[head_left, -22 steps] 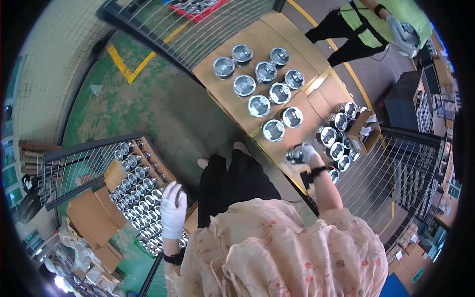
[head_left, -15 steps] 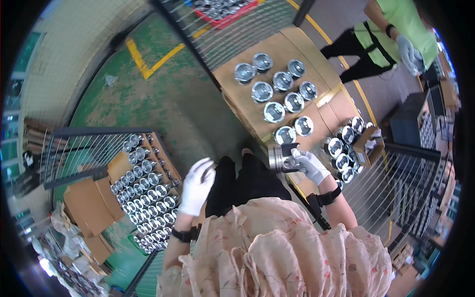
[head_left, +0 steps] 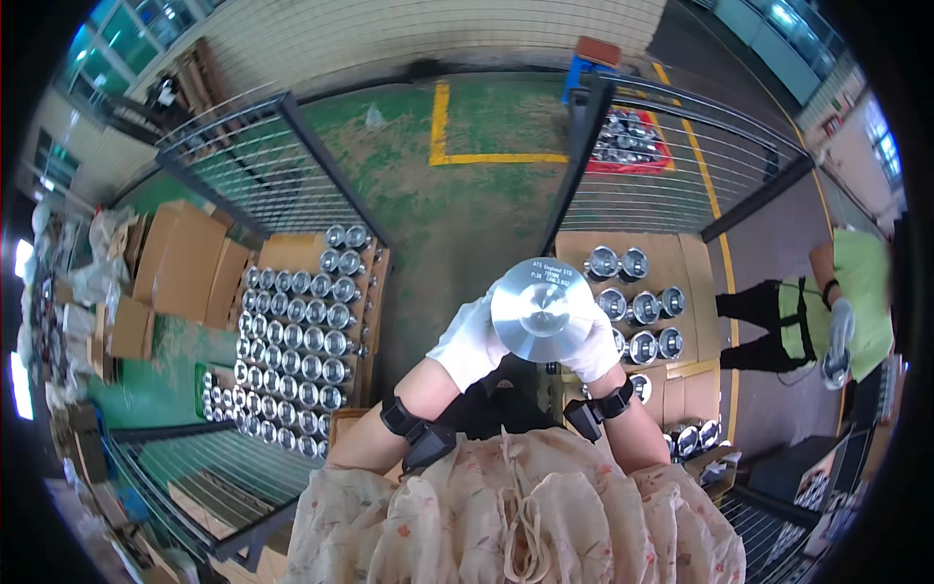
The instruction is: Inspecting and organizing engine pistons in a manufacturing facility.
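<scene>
A shiny metal piston [head_left: 541, 329] is held up in front of me, its round crown with a shallow centre dish facing up. My left hand [head_left: 469, 343], in a white glove, grips its left side. The gloved right hand [head_left: 595, 350] holds it from the right; the fingers of both hands are partly hidden behind the piston. Several pistons [head_left: 644, 308] stand apart on a cardboard-topped stand [head_left: 689, 271] at my right. To my left, many pistons [head_left: 292, 336] are set in close rows on another cardboard layer [head_left: 292, 245].
Wire-mesh panels [head_left: 268, 161] border both stands. A red crate [head_left: 665, 156] of metal parts lies beyond the right panel [head_left: 681, 204]. Opened cardboard boxes [head_left: 180, 263] stand at far left. At right, a person in a green vest [head_left: 861, 302] holds a metal part [head_left: 835, 370].
The piston has moved from beside the right stand to in front of me, crown now up. My left hand has joined the right on it. The view has turned right to left.
</scene>
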The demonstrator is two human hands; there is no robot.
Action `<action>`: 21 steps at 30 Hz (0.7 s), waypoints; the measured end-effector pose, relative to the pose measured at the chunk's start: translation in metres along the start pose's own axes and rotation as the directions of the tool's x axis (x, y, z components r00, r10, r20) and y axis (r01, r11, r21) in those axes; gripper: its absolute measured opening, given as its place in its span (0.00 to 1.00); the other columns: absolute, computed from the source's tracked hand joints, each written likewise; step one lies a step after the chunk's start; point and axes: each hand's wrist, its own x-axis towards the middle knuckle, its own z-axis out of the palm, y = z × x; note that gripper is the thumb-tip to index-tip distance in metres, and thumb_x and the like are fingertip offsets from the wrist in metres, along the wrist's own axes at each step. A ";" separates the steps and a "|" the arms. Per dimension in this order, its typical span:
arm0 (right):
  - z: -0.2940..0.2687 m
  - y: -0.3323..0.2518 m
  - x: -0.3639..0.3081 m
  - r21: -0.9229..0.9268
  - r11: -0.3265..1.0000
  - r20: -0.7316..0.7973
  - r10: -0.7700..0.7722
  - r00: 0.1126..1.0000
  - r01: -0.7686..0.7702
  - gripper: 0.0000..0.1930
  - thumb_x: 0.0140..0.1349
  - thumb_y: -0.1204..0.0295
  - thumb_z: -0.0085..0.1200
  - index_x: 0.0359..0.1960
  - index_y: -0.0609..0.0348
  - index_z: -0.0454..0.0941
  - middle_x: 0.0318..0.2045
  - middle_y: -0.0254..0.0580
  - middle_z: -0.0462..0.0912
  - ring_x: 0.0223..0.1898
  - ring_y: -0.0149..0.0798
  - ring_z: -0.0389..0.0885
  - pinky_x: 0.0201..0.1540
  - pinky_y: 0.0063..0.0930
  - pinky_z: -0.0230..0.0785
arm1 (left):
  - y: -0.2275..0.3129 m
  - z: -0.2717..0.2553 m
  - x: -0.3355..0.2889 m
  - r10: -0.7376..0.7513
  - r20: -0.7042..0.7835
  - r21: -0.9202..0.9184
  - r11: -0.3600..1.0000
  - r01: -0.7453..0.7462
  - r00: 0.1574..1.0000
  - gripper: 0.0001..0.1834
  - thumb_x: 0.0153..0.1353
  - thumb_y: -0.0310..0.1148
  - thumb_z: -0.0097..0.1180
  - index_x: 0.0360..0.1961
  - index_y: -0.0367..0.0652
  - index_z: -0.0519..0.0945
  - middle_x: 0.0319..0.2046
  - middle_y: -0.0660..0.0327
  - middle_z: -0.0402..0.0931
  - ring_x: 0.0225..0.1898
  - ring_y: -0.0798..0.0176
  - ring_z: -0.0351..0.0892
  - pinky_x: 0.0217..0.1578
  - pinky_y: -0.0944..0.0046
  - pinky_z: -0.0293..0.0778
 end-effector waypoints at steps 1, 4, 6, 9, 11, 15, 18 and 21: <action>0.011 -0.004 -0.002 0.240 0.961 0.058 0.128 0.990 -0.138 0.18 0.63 0.62 0.52 0.53 0.53 0.71 0.42 0.44 0.80 0.24 0.40 0.80 0.20 0.27 0.73 | -0.022 0.008 -0.001 -0.012 -0.017 -0.006 1.000 0.012 1.000 0.20 0.63 0.39 0.51 0.54 0.43 0.72 0.43 0.51 0.80 0.46 0.51 0.80 0.41 0.60 0.77; 0.026 -0.001 0.005 0.128 0.981 0.316 0.101 0.943 -0.148 0.27 0.64 0.59 0.53 0.62 0.55 0.63 0.56 0.43 0.72 0.53 0.41 0.74 0.52 0.36 0.70 | -0.079 0.028 0.002 0.109 -0.345 -0.388 0.888 -0.248 0.932 0.12 0.67 0.27 0.42 0.49 0.38 0.73 0.39 0.62 0.77 0.39 0.69 0.80 0.35 0.70 0.77; 0.040 0.002 -0.001 -0.059 0.998 0.285 -0.010 0.959 0.028 0.34 0.64 0.56 0.53 0.67 0.59 0.56 0.65 0.40 0.61 0.68 0.38 0.57 0.70 0.38 0.47 | -0.029 -0.008 0.006 -0.221 -0.294 -0.285 0.949 0.136 0.930 0.13 0.62 0.23 0.46 0.48 0.38 0.71 0.41 0.51 0.78 0.42 0.54 0.80 0.39 0.63 0.77; 0.072 0.009 -0.019 0.180 0.944 0.467 0.166 0.869 -0.277 0.32 0.66 0.60 0.51 0.67 0.60 0.53 0.64 0.44 0.62 0.64 0.46 0.64 0.66 0.46 0.60 | -0.061 -0.011 -0.002 0.277 -0.658 0.252 0.957 -0.142 0.701 0.19 0.61 0.25 0.49 0.54 0.35 0.70 0.41 0.45 0.78 0.44 0.44 0.77 0.47 0.54 0.72; 0.100 0.004 -0.031 0.065 0.968 0.443 0.190 0.876 -0.243 0.30 0.68 0.62 0.48 0.66 0.61 0.53 0.64 0.48 0.61 0.60 0.50 0.69 0.61 0.45 0.69 | -0.028 -0.022 -0.008 0.154 -0.740 -0.095 0.940 -0.328 0.655 0.16 0.66 0.33 0.49 0.50 0.34 0.74 0.35 0.50 0.78 0.38 0.52 0.78 0.43 0.59 0.72; 0.075 0.015 -0.009 0.234 0.921 0.457 0.178 0.871 -0.311 0.27 0.65 0.69 0.52 0.63 0.60 0.59 0.58 0.49 0.70 0.54 0.51 0.76 0.50 0.38 0.79 | 0.004 -0.031 -0.013 0.074 -0.579 -0.209 0.949 -0.236 0.812 0.17 0.70 0.38 0.45 0.47 0.34 0.76 0.32 0.60 0.76 0.31 0.70 0.72 0.35 0.66 0.69; 0.072 0.005 -0.008 0.173 0.964 0.393 0.121 0.911 -0.203 0.30 0.60 0.67 0.58 0.63 0.58 0.61 0.56 0.46 0.72 0.52 0.46 0.77 0.49 0.39 0.79 | 0.011 -0.039 -0.014 -0.051 -0.452 -0.411 0.898 -0.156 0.891 0.18 0.70 0.38 0.45 0.48 0.34 0.76 0.37 0.62 0.76 0.38 0.71 0.72 0.41 0.68 0.68; 0.068 -0.001 -0.008 -0.067 0.980 0.256 -0.165 0.953 0.187 0.37 0.56 0.70 0.63 0.67 0.53 0.58 0.59 0.38 0.70 0.55 0.37 0.75 0.51 0.39 0.77 | 0.012 -0.042 -0.009 -0.144 -0.430 -0.542 0.831 -0.127 0.892 0.17 0.69 0.37 0.48 0.49 0.34 0.77 0.42 0.65 0.77 0.46 0.74 0.71 0.47 0.71 0.66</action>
